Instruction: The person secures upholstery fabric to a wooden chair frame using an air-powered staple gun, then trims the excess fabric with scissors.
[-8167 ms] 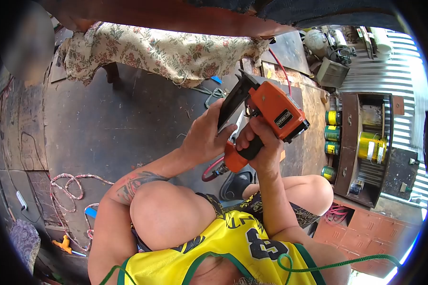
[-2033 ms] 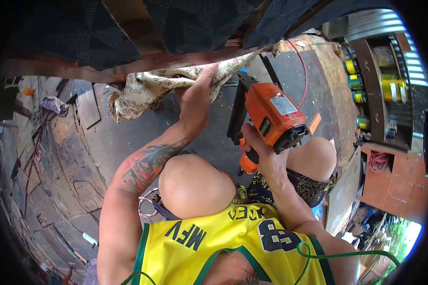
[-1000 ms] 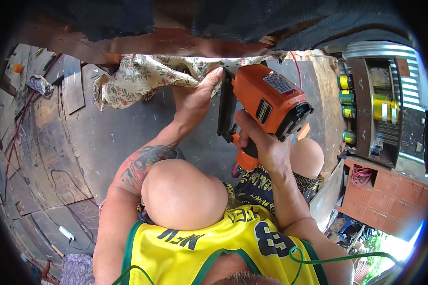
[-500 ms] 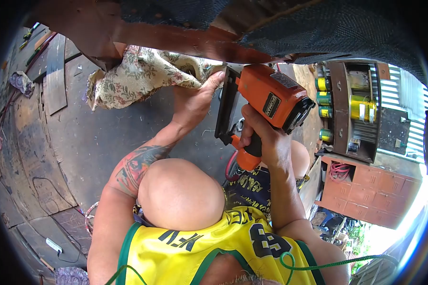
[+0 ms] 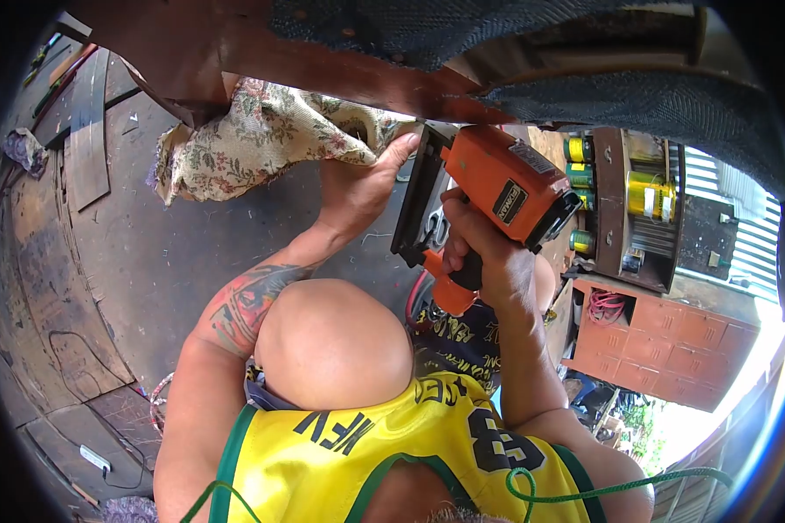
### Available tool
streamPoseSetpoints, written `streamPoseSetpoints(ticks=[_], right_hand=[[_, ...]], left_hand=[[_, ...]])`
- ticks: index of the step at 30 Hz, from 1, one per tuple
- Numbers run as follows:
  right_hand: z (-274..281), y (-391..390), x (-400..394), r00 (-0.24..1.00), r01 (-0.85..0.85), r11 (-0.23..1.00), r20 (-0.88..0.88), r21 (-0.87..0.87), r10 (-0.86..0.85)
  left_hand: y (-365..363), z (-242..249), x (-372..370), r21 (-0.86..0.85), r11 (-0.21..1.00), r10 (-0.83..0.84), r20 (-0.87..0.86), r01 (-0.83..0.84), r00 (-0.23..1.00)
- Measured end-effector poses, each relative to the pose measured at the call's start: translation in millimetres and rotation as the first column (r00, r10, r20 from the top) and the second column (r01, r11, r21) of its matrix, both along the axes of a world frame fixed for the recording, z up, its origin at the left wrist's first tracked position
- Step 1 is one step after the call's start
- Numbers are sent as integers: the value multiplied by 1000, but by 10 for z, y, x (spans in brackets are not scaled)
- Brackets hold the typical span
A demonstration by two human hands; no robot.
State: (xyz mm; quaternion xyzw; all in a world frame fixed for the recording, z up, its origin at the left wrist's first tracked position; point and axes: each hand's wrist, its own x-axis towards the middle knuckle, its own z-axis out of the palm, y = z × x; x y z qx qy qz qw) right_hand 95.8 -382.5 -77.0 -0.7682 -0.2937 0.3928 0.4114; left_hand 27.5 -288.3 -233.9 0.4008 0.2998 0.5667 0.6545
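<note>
My right hand [image 5: 484,235] is wrapped round the handle of an orange and black staple gun [image 5: 508,187], whose dark nose points up at the underside of a brown wooden frame [image 5: 349,83]. My left hand [image 5: 362,187] grips the edge of a floral fabric [image 5: 253,148] just left of the gun, its thumb stretched towards the nose. The fabric hangs from the frame in folds. Dark woven material [image 5: 637,131] covers part of the frame at the top right. Whether the nose touches the fabric cannot be made out.
At the right stand a dark shelf [image 5: 615,209] with yellow and green cans and a reddish cabinet [image 5: 654,340] holding a pink coiled hose. Loose boards [image 5: 92,131] and a white power strip [image 5: 94,458] lie at the left. My bent knee [image 5: 331,349] is below my left hand.
The view has shifted slightly, so the shelf and cabinet appear farther left. Both hands keep their grips, with the staple gun slightly lower and to the right in view.
</note>
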Motion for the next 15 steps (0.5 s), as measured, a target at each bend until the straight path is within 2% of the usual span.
streamPoseSetpoints(ticks=[6, 10, 13, 15], right_hand=[[-33, -31, -2, 1000, 6, 1000, 15, -12, -6], [38, -80, 28, 999, 43, 999, -3, -5, -43], [35, -190, 57, 999, 29, 998, 27, 49, -30], [30, -235, 72, 999, 41, 997, 2, 63, -42]], left_hand=[[-13, 31, -17, 29, 999, 31, -9, -31, 999], [-15, 30, -13, 12, 1000, -5, -1, 5, 1000], [-16, 76, -27, 6, 1000, -19, -13, 19, 1000], [-6, 89, -17, -6, 1000, 0, 37, 0, 999]])
